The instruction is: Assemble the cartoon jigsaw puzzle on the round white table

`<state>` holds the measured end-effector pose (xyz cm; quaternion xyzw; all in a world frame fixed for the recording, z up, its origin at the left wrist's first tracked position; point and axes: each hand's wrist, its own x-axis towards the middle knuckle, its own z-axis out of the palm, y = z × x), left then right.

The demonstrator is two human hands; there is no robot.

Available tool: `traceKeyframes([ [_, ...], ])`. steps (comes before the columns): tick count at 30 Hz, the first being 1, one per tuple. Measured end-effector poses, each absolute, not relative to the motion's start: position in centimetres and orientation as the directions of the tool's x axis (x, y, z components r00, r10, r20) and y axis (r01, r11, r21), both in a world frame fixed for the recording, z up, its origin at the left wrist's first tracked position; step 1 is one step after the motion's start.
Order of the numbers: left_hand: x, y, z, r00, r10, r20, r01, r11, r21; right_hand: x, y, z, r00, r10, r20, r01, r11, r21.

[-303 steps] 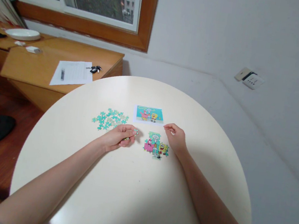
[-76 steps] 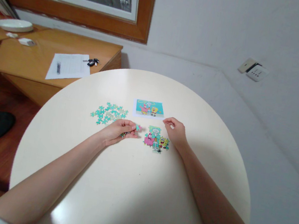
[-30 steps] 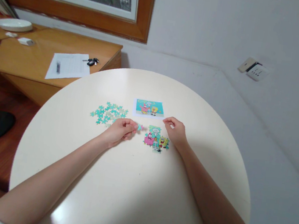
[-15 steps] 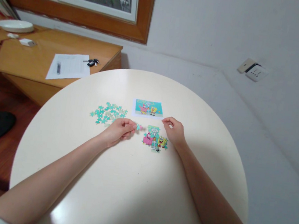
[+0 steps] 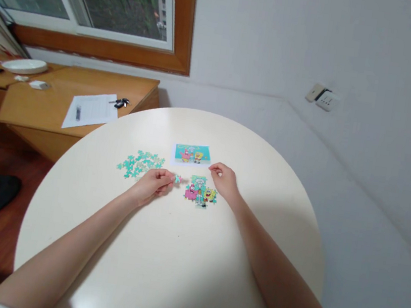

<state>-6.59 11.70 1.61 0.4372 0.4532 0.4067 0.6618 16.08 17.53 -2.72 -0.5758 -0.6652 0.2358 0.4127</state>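
My left hand (image 5: pixel 153 186) pinches a small jigsaw piece (image 5: pixel 178 179), turquoise with some pink, just above the table. To its right lies the joined part of the jigsaw puzzle (image 5: pixel 200 192), showing a pink, a pale green and a yellow cartoon figure. My right hand (image 5: pixel 225 179) rests loosely curled beyond the upper right of that part, thumb a little apart from the fingers. Its fingertips are at the lower right corner of the picture sheet (image 5: pixel 192 155), which shows the same figures. Behind my left hand spread the loose jigsaw pieces (image 5: pixel 141 164), mostly turquoise.
The round white table (image 5: pixel 158 270) carries all of this. A wooden desk (image 5: pixel 54 102) at the left holds a printed paper (image 5: pixel 93 110), keys (image 5: pixel 121 103) and a white dish (image 5: pixel 24 66). Behind are a window and a white wall with a socket (image 5: pixel 326 100).
The camera view has shifted, so everything sits lower and mostly further left. Both hands keep nearly the same places on the table, the left one still with its jigsaw piece.
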Motion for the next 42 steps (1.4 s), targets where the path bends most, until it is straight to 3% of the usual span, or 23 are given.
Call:
traceKeyframes([
  [10, -5.9, 11.5, 1.8, 0.213, 0.951, -0.224, -0.094, 0.248, 0.964, 16.1, 17.8, -3.3, -0.016, 0.959, 0.284, 0.616, 0.233, -0.753],
  [19, -5.4, 11.1, 0.8, 0.053, 0.995, -0.09, -0.084, 0.094, 0.992, 15.4, 16.9, -2.1, -0.286, 0.872, 0.397, 0.688, 0.475, -0.548],
  [29, -5.2, 10.7, -0.2, -0.064, 0.998, -0.015, -0.102, 0.008, 0.995, 15.4, 17.0, -2.2, -0.281, 0.915, 0.289, 0.704, 0.401, -0.586],
  [42, -5.1, 8.7, -0.8, -0.131, 0.991, 0.037, -0.097, -0.05, 0.994, 14.8, 11.6, -1.6, -0.305, 0.913, 0.271, 0.793, 0.401, -0.459],
])
